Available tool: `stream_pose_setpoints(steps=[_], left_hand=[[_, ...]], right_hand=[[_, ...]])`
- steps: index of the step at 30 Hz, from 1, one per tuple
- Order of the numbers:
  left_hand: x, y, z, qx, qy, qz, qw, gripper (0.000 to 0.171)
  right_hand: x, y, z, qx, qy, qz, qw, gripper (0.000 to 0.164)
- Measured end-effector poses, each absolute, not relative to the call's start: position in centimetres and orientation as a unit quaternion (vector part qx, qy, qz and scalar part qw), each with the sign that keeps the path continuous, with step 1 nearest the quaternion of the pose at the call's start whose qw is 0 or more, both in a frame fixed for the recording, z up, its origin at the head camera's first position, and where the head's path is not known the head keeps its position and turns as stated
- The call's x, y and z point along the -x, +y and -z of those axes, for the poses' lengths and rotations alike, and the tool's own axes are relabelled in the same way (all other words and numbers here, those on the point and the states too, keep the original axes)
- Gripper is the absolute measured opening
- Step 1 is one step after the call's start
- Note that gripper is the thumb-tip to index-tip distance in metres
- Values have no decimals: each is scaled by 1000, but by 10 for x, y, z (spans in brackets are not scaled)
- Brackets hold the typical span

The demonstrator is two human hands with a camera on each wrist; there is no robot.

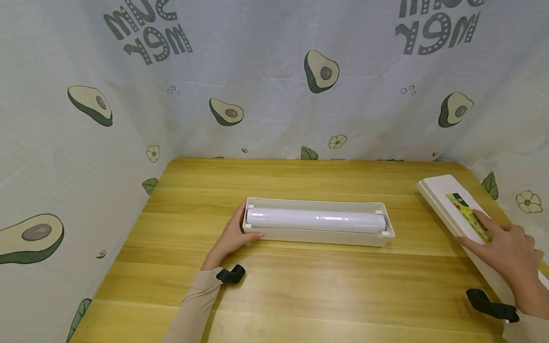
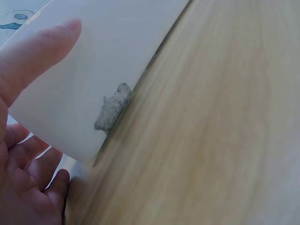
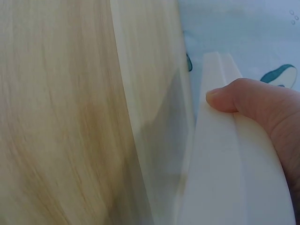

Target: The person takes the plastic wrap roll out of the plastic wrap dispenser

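A long white open-topped box lies near the middle of the wooden table, with a shiny plastic wrap roll lengthwise inside it. My left hand grips the box's left end, thumb along the front wall and fingers around the end. A grey patch marks that wall low down in the left wrist view. At the table's right side, my right hand holds a long white lid bearing a green and yellow label. In the right wrist view its thumb presses the lid's side.
The wooden table has rounded far corners. A white curtain printed with avocados hangs behind it and along both sides. Black wrist cameras sit on both forearms over beige sleeves.
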State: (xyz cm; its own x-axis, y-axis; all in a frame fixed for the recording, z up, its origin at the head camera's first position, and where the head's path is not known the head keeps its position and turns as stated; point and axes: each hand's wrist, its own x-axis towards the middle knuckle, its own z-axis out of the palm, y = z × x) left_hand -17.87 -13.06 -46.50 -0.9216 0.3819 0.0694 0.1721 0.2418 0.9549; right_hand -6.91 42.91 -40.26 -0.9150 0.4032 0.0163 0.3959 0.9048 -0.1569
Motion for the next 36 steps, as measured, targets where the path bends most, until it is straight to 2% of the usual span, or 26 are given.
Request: stream_pose_setpoints(steps=[10,36], left_hand=[[176,-129,455,-173,787,-585,92,101],[177,-131,464,-168,794,-578,82,104]], right_hand=[[67,436,405,218,-973,-73,20,104],[61,455,410,213,-975,-54,35,103]])
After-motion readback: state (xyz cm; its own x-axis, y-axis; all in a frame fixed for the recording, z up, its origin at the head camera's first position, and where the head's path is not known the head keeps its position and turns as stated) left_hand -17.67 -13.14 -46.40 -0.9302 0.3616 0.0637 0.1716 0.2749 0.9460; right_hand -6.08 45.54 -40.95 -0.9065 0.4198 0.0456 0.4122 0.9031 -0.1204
